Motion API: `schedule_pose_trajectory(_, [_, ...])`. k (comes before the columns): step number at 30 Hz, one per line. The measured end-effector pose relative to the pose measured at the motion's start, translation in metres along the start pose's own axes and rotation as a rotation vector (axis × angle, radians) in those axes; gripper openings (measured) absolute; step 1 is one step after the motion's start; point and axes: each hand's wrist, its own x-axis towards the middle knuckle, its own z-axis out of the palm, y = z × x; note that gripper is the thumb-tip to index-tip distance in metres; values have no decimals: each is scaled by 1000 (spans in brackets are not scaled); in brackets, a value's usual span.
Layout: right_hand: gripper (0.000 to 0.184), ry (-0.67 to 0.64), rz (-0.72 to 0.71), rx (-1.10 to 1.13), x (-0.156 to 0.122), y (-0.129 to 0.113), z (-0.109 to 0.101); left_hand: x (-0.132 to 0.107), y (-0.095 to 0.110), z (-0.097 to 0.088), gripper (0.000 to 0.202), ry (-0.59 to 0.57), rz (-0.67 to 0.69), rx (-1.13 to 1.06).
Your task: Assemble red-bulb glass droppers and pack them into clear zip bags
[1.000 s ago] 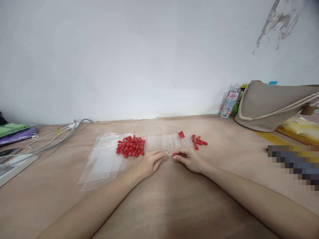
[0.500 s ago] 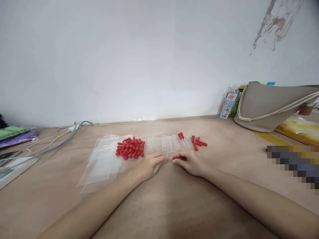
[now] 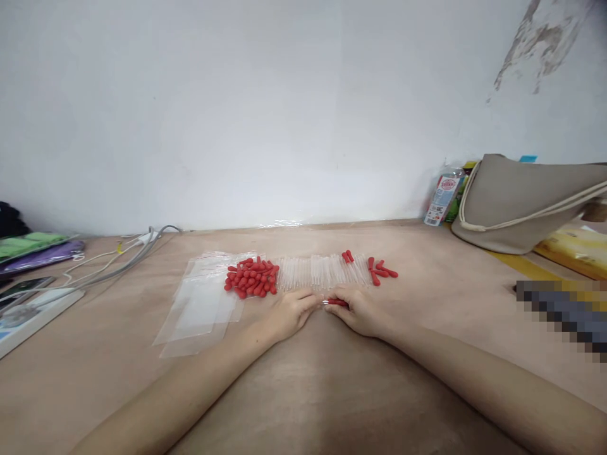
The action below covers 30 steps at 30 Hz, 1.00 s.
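Since half a second ago the right hand (image 3: 363, 311) has edged closer to the left hand (image 3: 290, 314), and less of the red bulb (image 3: 337, 303) and clear tube (image 3: 325, 301) shows between them; the whole view has also swung slightly left. Nearest, 2 bare forearms reach in over the desk (image 3: 284, 392). The left hand is drawn narrow, thumb and fingers together on the clear tube, most of which they hide. The right hand pinches the red bulb between thumb and fingers, and the bulb sits at the right end of the tube, both low over the desk in the middle. To the left lie overlapping clear plastic bags (image 3: 194, 309), with a heap of red bulbs (image 3: 251, 278) at their right edge. Just beyond the hands, a row of clear tubes (image 3: 310, 272) runs right from the heap; 2 red bulbs (image 3: 348, 256) rest at its far right part, and a few loose bulbs (image 3: 384, 273) lie just beside its right end. Farther off are grey cables (image 3: 128, 262) at left, and a grey bag (image 3: 521, 202) and labelled bottle (image 3: 444, 197) at right, near the pale wall (image 3: 246, 114)
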Motion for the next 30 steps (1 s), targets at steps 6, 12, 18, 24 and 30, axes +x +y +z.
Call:
schedule_pose_trajectory(6, [14,-3,-17,-30,2,2,2,2,2,-2,26,-13,-5,-3])
schedule_pose_trajectory(12, [11,28,-13,60,8,-1,-6,3,4,-3,23,58,-99,-71])
schedule_pose_trajectory(18, [30,309,214,588,20,-4,-3,3,6,-6,24,183,-203,-165])
schedule_pose_trajectory(24, [40,428,363,490,51,22,-47,2,6,-9,29,215,-257,-169])
schedule_pose_trajectory(30, [30,258,545,-136,83,63,-63,2,5,-7,11,138,-224,-92])
